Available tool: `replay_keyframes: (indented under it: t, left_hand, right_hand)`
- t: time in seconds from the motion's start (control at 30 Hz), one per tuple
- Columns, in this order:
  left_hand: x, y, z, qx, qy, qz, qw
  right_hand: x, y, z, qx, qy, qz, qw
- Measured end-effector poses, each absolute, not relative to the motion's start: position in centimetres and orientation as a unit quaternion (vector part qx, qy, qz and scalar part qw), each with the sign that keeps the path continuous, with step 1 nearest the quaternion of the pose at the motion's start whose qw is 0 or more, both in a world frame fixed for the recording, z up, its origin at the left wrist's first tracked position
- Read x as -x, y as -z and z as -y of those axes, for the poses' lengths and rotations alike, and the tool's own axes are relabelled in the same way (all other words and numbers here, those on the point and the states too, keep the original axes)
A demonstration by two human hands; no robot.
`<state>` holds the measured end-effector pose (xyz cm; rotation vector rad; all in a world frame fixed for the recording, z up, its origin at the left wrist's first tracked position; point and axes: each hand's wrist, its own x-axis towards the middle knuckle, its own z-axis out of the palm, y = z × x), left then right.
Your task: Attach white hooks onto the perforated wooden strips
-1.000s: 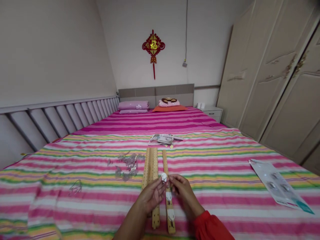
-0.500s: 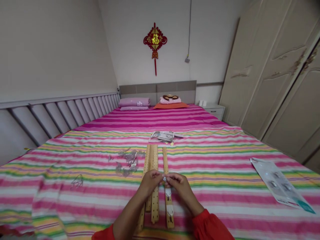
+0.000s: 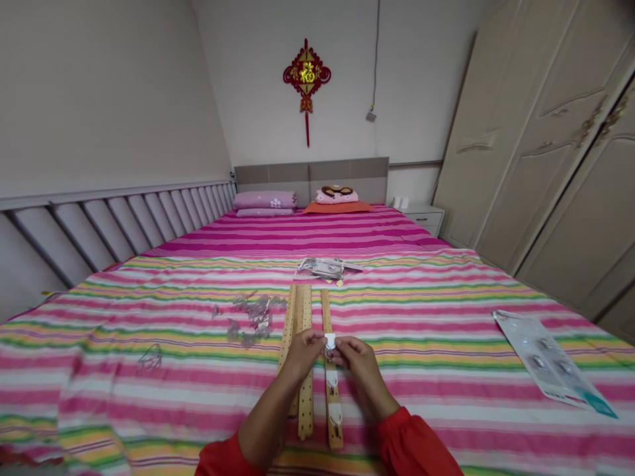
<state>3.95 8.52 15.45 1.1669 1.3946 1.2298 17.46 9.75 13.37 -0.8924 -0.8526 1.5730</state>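
Observation:
My left hand [image 3: 303, 352] and my right hand [image 3: 358, 359] meet over a single wooden strip [image 3: 327, 312] lying on the striped bedspread [image 3: 426, 330]. Together their fingertips pinch a small white hook [image 3: 330, 341] just above that strip. Two more white hooks [image 3: 335, 414] sit fixed on the strip's near end. Left of it lie two more wooden strips with rows of holes [image 3: 300, 317], side by side. Both sleeves are red.
Clear plastic bits [image 3: 253, 318] are scattered left of the strips, another piece [image 3: 150, 359] further left. An opened packet [image 3: 325, 268] lies beyond the strips. A flat hook package [image 3: 550, 363] rests at the right. Pillows [image 3: 265, 201], a bedside cabinet [image 3: 419, 216] and wardrobe doors [image 3: 546, 165] stand beyond.
Both hands have slid a little away from me along the single strip, still holding the white hook between them. The view has tilted slightly downward.

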Motion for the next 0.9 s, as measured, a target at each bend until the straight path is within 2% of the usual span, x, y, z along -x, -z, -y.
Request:
replay_keyframes:
  t: [0.2, 0.43, 0.9]
  left_hand:
    - [-3.9, -14.2, -11.3, -0.474, -0.487, -0.589, 0.438]
    - [-4.3, -13.5, -13.4, -0.503, -0.396, -0.704, 0.308]
    - [-4.2, -13.3, -14.0, -0.536, -0.301, -0.751, 0.241]
  right_hand:
    - [-17.3, -13.1, -11.9, 0.427, -0.642, 0.361, 0.525]
    - [-16.6, -11.5, -14.6, 0.458, -0.632, 0.372, 0.503]
    - [-15.8, -10.1, -16.3, 0.472, -0.616, 0.396, 0.490]
